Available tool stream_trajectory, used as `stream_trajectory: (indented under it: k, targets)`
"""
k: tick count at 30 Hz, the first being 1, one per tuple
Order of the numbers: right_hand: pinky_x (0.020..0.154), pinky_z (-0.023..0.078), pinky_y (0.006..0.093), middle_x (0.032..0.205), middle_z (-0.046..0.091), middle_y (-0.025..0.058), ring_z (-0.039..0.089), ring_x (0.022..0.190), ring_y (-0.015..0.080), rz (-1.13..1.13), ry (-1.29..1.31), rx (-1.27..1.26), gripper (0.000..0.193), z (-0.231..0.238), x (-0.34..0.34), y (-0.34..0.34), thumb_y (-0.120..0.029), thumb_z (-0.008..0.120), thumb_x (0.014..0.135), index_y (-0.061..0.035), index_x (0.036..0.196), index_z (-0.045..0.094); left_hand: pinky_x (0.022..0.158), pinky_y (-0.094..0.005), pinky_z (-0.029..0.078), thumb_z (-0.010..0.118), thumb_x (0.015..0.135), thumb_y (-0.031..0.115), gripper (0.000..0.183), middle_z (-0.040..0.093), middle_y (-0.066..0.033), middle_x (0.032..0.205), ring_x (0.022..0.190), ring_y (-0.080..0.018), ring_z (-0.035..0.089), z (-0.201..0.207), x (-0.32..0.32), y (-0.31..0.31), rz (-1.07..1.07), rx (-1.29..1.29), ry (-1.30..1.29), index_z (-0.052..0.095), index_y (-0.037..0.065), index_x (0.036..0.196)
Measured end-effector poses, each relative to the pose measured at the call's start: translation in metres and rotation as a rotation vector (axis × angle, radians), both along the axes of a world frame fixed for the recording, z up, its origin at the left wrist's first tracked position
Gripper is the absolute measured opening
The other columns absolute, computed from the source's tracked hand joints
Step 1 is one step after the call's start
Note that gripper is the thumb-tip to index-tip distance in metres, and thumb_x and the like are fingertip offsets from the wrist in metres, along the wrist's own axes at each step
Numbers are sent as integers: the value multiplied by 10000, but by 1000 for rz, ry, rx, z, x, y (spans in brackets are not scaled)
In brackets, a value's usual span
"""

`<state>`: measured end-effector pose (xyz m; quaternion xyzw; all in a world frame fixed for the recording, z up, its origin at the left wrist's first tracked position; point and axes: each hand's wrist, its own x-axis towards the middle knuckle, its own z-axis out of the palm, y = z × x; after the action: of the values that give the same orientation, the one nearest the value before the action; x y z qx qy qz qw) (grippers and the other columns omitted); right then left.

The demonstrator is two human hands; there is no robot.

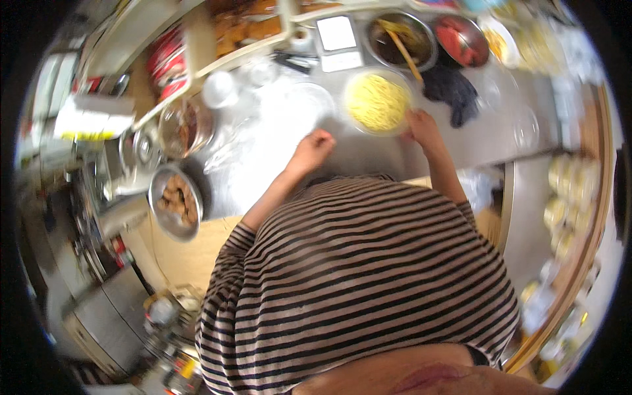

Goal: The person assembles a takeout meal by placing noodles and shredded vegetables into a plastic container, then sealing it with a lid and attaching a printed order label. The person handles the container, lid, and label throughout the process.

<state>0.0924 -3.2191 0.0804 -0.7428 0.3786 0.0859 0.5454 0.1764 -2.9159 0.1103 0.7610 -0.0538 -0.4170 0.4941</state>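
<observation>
A clear round bowl full of thin yellow strands, like noodles or shreds, rests on the steel counter. At its right rim my right hand is closed, with the fingers on the edge. My left hand hovers over the counter to the left of the bowl, its fingers curled; whether anything is in them is hidden. Beyond that hand lies a round, pale, see-through dish or lid, washed out by glare. Crumpled clear plastic is spread farther left.
Behind the yellow bowl stand a digital scale, a steel bowl with wooden chopsticks, and a bowl of red food. A dark cloth lies at right. Leftward are a white cup and a steel bowl of brown pieces at the counter's edge.
</observation>
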Motion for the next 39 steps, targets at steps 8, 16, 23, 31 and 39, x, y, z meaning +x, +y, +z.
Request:
stream_trajectory:
  k: [8,16,23,31,39]
  targets:
    - [519,417,278,745,577,29,503,579,119,59,-229,353,304,12,-1,10,-332,580,915,-49,1024,593,810,-381,485,583,893,294,275,667,-136,954,900,-268,625,-11,-30,17,25,108,-287,636,54,1015]
    - [630,500,327,777,592,75,563,659,159,909,-308,282,381,26,45,53,-198,558,895,12,1211,525,916,-361,455,662,834,463,746,548,-201,1199,1073,-282,555,7,-98,81,656,-88,-97,400,-53,1305]
    - [568,487,270,799,619,92,584,592,155,1286,-77,494,433,55,53,182,-177,494,928,42,1300,451,818,-311,486,681,820,470,810,566,-124,1146,1060,-190,553,20,-198,129,1070,-438,-5,370,-81,1326]
    - [451,425,200,743,600,35,560,512,98,1503,221,658,344,75,-35,333,-149,448,976,1,1284,480,825,-259,467,717,827,293,560,596,-52,1089,956,-123,547,12,-342,200,1407,-637,-23,517,-27,1241]
    - [480,467,238,800,661,132,607,545,157,1929,362,443,579,70,-174,513,-461,351,993,33,1278,448,778,-280,503,644,850,351,435,633,-66,925,810,-149,605,-6,-549,254,1992,-596,-261,608,-8,1093]
